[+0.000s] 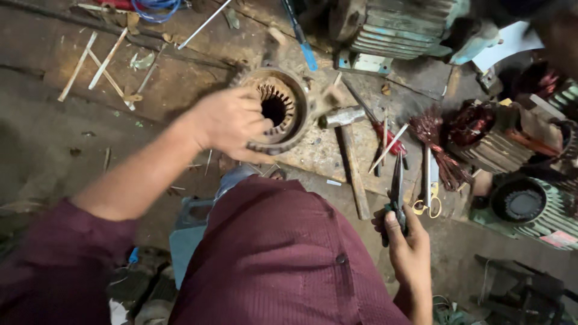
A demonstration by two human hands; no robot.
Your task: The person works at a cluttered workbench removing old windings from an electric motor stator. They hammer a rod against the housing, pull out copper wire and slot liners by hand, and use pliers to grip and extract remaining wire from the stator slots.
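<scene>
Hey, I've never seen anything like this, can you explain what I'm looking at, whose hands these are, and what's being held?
This is one picture from a camera worn on a person's head, looking down at their own arms and maroon shirt. Their left hand grips a round metal motor stator, a ring with slotted teeth inside, resting on a worn wooden board. Their right hand holds long-nosed pliers, pointing away from them. Nearby lie a hammer, yellow-handled scissors, a bundle of reddish copper wire, thin sticks, and other finned motor housings.
</scene>
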